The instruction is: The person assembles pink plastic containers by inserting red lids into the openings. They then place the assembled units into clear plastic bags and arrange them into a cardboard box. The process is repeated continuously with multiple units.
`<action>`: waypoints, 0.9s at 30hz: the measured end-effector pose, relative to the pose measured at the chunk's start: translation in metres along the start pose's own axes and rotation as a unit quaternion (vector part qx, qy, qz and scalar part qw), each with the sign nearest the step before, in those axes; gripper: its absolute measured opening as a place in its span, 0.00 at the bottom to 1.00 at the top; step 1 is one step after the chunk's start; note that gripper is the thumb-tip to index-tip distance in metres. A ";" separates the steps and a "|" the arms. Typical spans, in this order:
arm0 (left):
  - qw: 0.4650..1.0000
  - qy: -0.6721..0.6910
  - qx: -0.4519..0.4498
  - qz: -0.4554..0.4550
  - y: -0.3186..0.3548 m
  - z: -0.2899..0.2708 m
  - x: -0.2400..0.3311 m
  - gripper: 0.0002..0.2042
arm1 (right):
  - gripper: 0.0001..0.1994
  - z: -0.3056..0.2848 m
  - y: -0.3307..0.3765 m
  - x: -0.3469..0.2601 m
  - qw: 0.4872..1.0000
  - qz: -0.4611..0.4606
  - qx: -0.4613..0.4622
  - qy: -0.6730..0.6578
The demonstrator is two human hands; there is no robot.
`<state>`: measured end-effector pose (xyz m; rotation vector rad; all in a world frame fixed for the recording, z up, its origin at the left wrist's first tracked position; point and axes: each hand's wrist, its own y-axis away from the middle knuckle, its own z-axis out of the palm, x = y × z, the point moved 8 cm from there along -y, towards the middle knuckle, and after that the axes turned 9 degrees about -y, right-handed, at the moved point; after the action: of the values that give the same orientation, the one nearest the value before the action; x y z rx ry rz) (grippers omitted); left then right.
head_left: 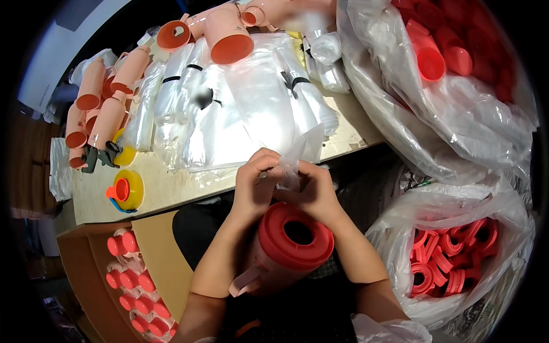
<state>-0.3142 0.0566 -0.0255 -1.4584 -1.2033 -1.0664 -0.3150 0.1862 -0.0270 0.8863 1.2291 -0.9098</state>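
I see my left hand and right hand both pinched shut on a clear plastic bag, just above the red-lidded jug.

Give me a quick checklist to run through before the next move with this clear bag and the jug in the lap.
1. Both hands on the clear bag: ok. The left hand and right hand pinch it together above the jug.
2. Bag mouth opened: cannot tell; the film is bunched between the fingers.
3. Pink jug steady: ok, it rests in the lap between the forearms, free of either grip.
4. Red lid on the jug: ok, it sits on top with its round hole facing up.
5. Spare bags within reach: ok, bundles of clear bags lie on the table just ahead.
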 end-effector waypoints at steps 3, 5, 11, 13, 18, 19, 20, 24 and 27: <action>0.997 0.077 0.001 -0.016 0.002 0.005 0.001 0.07 | 0.07 -0.011 0.001 0.009 0.995 0.005 0.046 -0.085; 0.996 0.091 0.010 -0.012 0.004 0.006 -0.007 0.08 | 0.07 -0.018 0.000 0.009 0.991 -0.042 0.071 -0.110; 0.989 0.138 0.008 -0.049 0.008 0.002 -0.018 0.06 | 0.03 -0.030 0.002 0.015 0.975 -0.116 0.087 -0.171; 0.956 0.277 0.067 -0.071 0.013 -0.003 -0.012 0.06 | 0.04 -0.038 0.002 0.027 0.956 -0.082 0.122 -0.253; 0.992 0.022 0.035 -0.117 0.030 -0.001 -0.032 0.08 | 0.10 -0.038 0.010 0.022 0.982 -0.145 0.106 0.058; 0.975 0.184 0.066 -0.110 0.030 -0.006 -0.033 0.08 | 0.08 -0.038 0.012 0.017 0.977 -0.142 0.095 0.127; 0.930 0.340 0.097 -0.098 0.032 -0.017 -0.034 0.07 | 0.05 -0.062 0.013 0.027 0.968 -0.173 0.178 -0.029; 0.923 0.374 0.011 -0.088 0.035 -0.018 -0.009 0.06 | 0.08 -0.113 0.022 0.091 0.769 -0.002 0.334 -0.545; 0.982 0.091 0.032 -0.160 0.045 -0.032 -0.040 0.07 | 0.06 -0.096 0.048 0.093 0.852 -0.003 0.324 -0.412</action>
<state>-0.2774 0.0143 -0.0644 -1.1136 -1.3531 -1.3341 -0.2970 0.2843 -0.1272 0.8455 0.1581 -1.5414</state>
